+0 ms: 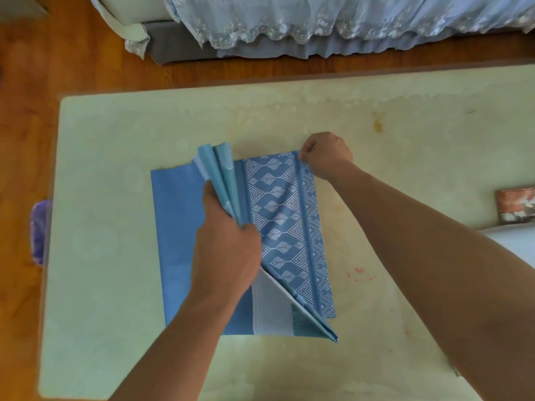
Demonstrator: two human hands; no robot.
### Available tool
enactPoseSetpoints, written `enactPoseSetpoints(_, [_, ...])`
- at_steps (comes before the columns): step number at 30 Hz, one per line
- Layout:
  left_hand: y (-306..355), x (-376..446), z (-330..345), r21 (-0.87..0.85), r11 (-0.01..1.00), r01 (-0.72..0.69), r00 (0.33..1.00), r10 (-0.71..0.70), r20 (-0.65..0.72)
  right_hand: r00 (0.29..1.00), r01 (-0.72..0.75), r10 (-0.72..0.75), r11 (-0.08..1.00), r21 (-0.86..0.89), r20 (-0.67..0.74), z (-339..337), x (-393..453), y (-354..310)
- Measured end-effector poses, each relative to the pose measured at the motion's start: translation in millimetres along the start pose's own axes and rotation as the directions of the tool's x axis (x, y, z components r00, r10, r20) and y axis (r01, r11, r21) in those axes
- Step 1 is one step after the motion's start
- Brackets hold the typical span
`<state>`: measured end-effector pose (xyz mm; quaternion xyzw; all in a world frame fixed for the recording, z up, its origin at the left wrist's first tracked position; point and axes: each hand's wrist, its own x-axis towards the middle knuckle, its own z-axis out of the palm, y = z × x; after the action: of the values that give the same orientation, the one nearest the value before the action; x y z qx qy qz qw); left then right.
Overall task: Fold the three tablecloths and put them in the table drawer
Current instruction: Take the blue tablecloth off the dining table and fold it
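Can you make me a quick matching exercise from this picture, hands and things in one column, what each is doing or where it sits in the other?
Column one:
1. left hand
2. right hand
3. blue tablecloth
4. purple object

Column two:
A. lies on the table
B. pinches the cloth's far corner
C. past the table's left edge
D. grips bunched cloth layers

Pairs: 1-D, 2-B, 3-A, 4-C.

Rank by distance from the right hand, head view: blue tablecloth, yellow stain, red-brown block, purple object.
From the right hand:
1. Blue tablecloth, pinched at its far corner.
2. Yellow stain, just beyond on the table.
3. Red-brown block, table's right edge.
4. Purple object, off the left edge.
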<state>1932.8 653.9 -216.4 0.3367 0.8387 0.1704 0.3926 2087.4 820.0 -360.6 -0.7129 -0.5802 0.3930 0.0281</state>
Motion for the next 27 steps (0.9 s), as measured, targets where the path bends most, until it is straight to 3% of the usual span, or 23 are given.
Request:
enactPoseSetpoints(4, [21,2,40,0.209,0.972,-0.108,0.988,0.082,0.13,0.999,-0.034,0.034,0.999,0.03,-0.003,0,-1,-7])
enactPoseSetpoints(10, [9,37,118,0.299,0.954,-0.011,0.955,-0.079,0.287,0.999,-0.048,0.048,0.999,-0.023,0.014,-7,4,-6])
enactPoseSetpoints(12, [5,53,117,0.34,0.936,-0.093,0.982,0.029,0.187,0.999,-0.04,0.04,0.999,-0.034,0.006,-8,7,-3])
enactPoseSetpoints(14, [2,83,99,0.439,0.858,-0.266,0.961,0.274,0.046,1.0,-0.024,0.024,0.999,-0.036,-0.003,-6,8,1])
enactPoseSetpoints(16, [1,120,78,0.507,0.751,-0.423,0.899,0.417,0.132,0.999,-0.016,0.015,1.0,-0.027,-0.03,-1,5,4])
enactPoseSetpoints(19, [-1,164,52,0.579,0.59,-0.563,0.825,0.441,0.353,0.998,-0.025,0.027,0.999,0.036,-0.049,4,5,9])
enactPoseSetpoints(22, [-6,181,39,0.635,0.458,-0.622,0.779,0.44,0.446,0.999,-0.044,0.048,0.973,0.226,-0.011,4,6,13])
enactPoseSetpoints(24, [-8,186,33,0.634,0.445,-0.632,0.771,0.448,0.453,0.999,-0.052,0.052,0.933,0.356,0.011,3,5,16])
enactPoseSetpoints(27, [-8,196,27,0.611,0.488,-0.623,0.781,0.429,0.453,0.998,-0.062,0.056,0.927,0.37,0.028,1,7,15])
